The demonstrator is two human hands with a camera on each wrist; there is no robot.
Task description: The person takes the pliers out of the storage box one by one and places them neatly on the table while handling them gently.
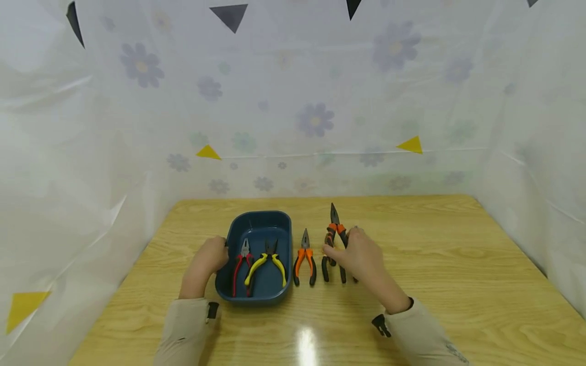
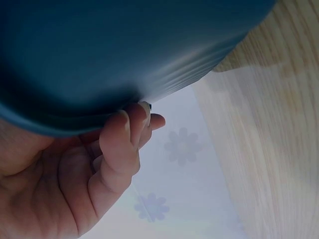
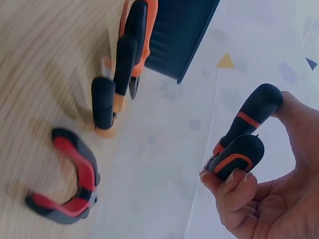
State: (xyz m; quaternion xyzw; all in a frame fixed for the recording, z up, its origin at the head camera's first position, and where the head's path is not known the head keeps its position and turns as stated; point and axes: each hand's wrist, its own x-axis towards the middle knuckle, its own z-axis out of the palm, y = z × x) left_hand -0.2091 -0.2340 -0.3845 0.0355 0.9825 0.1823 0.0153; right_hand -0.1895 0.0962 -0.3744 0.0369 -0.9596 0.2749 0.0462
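Note:
My left hand (image 1: 210, 259) grips the left rim of a dark blue plastic bin (image 1: 256, 300), with its fingers (image 2: 115, 144) against the outside under the lip. Inside the bin lie red-handled pliers (image 1: 236, 274) and yellow-handled pliers (image 1: 258, 265). My right hand (image 1: 363, 256) holds black-and-orange long-nose pliers (image 1: 335, 216) by the handles, nose pointing away; the right wrist view shows both black grips with orange stripes between thumb and fingers. Orange-handled long-nose pliers (image 1: 305, 254) lie right beside the bin.
On the wooden table (image 1: 448, 284), more black-and-orange pliers (image 3: 103, 102) and red-and-black pliers (image 3: 79, 174) lie near the right hand, partly hidden by it in the head view. A pale flowered sheet (image 1: 293, 101) hangs behind the table and along both sides.

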